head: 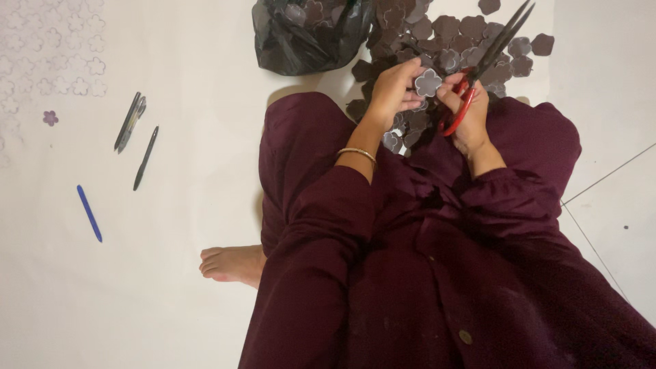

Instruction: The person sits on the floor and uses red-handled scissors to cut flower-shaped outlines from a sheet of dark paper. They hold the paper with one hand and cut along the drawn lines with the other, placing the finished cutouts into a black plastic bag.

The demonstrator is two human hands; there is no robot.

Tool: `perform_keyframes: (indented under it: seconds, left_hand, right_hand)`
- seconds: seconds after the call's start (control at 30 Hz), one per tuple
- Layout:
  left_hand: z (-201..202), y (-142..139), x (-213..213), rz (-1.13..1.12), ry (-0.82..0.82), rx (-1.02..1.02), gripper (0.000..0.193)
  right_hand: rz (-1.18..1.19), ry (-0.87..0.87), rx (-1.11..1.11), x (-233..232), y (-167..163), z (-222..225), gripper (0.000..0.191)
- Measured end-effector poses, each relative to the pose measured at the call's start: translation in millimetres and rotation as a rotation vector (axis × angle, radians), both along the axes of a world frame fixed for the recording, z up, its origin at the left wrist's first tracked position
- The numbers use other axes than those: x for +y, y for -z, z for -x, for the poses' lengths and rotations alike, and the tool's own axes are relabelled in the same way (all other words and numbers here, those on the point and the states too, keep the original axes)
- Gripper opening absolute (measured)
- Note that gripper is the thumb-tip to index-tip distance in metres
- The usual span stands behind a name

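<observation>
My left hand pinches a small grey flower-shaped cutout by its edge, just above my lap. My right hand grips red-handled scissors whose dark blades point up and to the right, away from the cutout. The two hands nearly touch around the cutout. A pile of dark flower cutouts lies on the floor right behind my hands. A thin bangle circles my left wrist.
A black plastic bag holding more cutouts sits beyond my left knee. Two dark pens and a blue pen lie on a white sheet to the left. A small purple flower lies near traced outlines. My bare foot rests below.
</observation>
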State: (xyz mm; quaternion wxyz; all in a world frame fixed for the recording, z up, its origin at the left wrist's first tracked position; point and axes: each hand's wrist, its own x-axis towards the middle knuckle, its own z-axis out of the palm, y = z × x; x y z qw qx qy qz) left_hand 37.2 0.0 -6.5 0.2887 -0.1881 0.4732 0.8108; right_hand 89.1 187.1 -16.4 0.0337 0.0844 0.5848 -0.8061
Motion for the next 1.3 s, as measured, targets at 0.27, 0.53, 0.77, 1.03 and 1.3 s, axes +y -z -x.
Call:
perform_keyframes:
  seconds: [0.27,0.53,0.77,1.03,1.3]
  left_hand:
    - [-2.6,12.0,6.9,0.182,-0.032,0.315,0.027]
    - [-1.3,-11.0,-8.4,0.158,-0.129,0.326,0.027]
    - [-1.9,-18.9,-9.4,0.205,-0.156,0.429,0.029]
    - [-1.2,-10.8,-4.3,0.113,-0.274,0.530,0.036]
    - [-4.3,-21.9,-8.9,0.169,-0.242,0.504,0.039]
  right_hand:
    - [-0.092,-0.062,-0.007,0.2,3.6,0.5,0.026]
    - [-0.161,-0.331,-0.074,-3.2,5.1,-0.9,0.048]
    - [-0.266,-0.476,-0.075,-10.7,-14.3,-4.0,0.060]
    - [-0.284,-0.536,-0.074,-17.0,-28.4,-7.8,0.066]
    - [-0.375,-0.529,-0.102,-15.4,-28.7,-9.0,0.068]
